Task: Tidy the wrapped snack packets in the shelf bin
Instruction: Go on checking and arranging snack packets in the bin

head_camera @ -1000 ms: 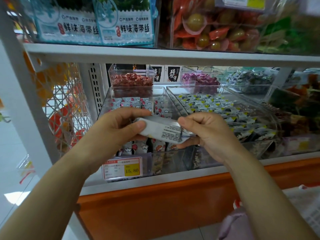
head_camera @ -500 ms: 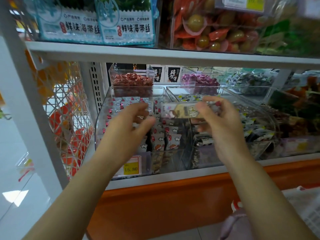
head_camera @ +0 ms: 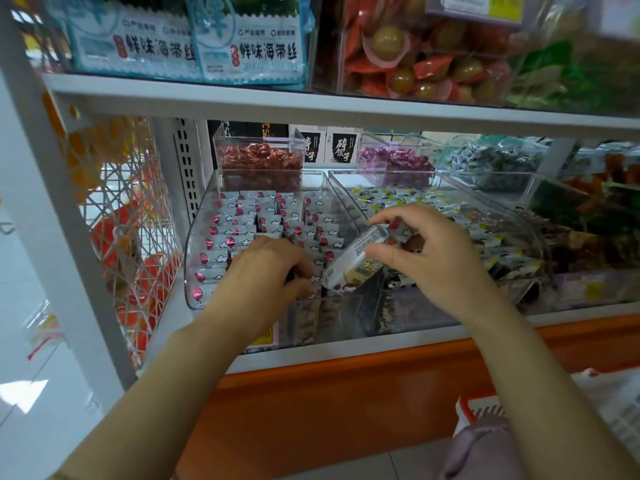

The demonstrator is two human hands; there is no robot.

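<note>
Shop shelving fills the view, with a clear bin (head_camera: 189,258) full of wrapped snack packets (head_camera: 249,216) on the white lower shelf (head_camera: 346,351). Over the bin's front right corner, the right hand (head_camera: 433,261) pinches one tilted packet (head_camera: 356,259) between thumb and fingertips. The left hand (head_camera: 259,275) is inside the bin's front, fingers curled down among the packets; whether it grips any I cannot tell. Behind the bin stands a small box of red sweets (head_camera: 259,157). Just right of the bin sits a second bin (head_camera: 446,181) of yellow-marked packets.
</note>
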